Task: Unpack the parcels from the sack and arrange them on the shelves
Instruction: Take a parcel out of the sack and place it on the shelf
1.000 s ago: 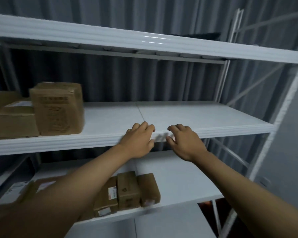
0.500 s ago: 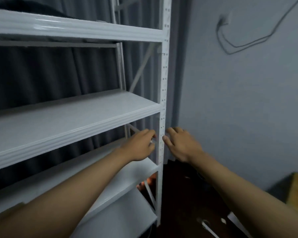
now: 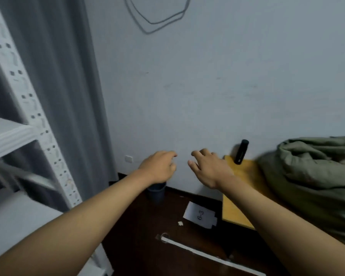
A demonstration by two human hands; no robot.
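Two hands are in view from the head camera, both empty. Your left hand (image 3: 159, 168) is held out with loosely curled fingers around nothing; your right hand (image 3: 209, 168) is spread and relaxed, fingers apart, also holding nothing. They hang side by side in the air before the pale grey wall (image 3: 217, 86), touching no object.

Risk findings, as judgement only:
- The rumpled olive-green cloth sack (image 3: 315, 176) lies slumped on the yellow wooden board (image 3: 240, 196). Pull it by one fold and its contents could spill or the whole bundle could slide off.
- The black cylindrical object (image 3: 241, 152) stands tilted against the wall at the board's far edge, just beside the sack; a careless reach could knock it over.
- The floor carries a white paper slip marked "6-3" (image 3: 200, 215) and a long white rod (image 3: 207, 254). Stepping on either is a trip or slip hazard.
- The white perforated steel shelving unit (image 3: 34, 108) stands at 9 o'clock from your hands; a loaded turn back could clip its upright.

Position of the task item: the sack lies at 3 o'clock from your right hand, apart from it and untouched, farther still from your left. No parcels are visible; whether any remain inside cannot be told.
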